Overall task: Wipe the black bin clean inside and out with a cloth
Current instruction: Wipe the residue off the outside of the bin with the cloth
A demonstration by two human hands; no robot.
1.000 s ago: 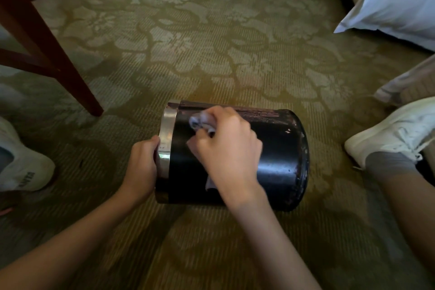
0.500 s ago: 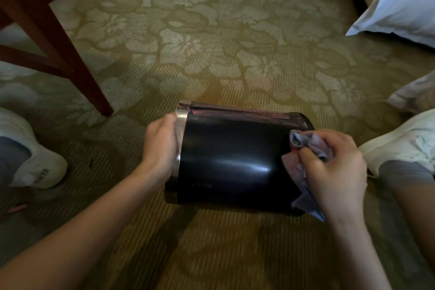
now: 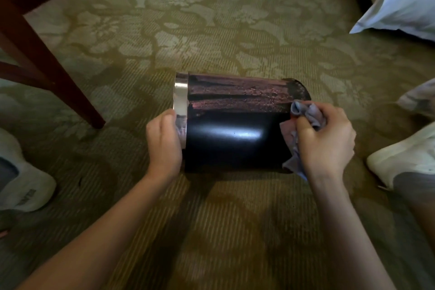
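While left hand (image 3: 164,146) clasps bin (image 3: 235,139) rim, right hand (image 3: 326,141) apparently grips cloth (image 3: 306,113) tight.

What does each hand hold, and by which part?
Left hand grips the bin at its metal rim; right hand clutches the bunched cloth.

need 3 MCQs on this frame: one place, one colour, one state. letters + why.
1. Where is the cloth?
A. at the bin's base end
B. inside the bin
C. on the carpet

2. What colour is the band at the bin's rim?
A. red
B. silver
C. blue

3. How is the black bin positioned?
A. upright
B. upside down
C. on its side

Answers: A, the right hand presses it against the closed end; B, the metal band by the left hand is shiny silver; C, its curved wall faces up over the carpet.
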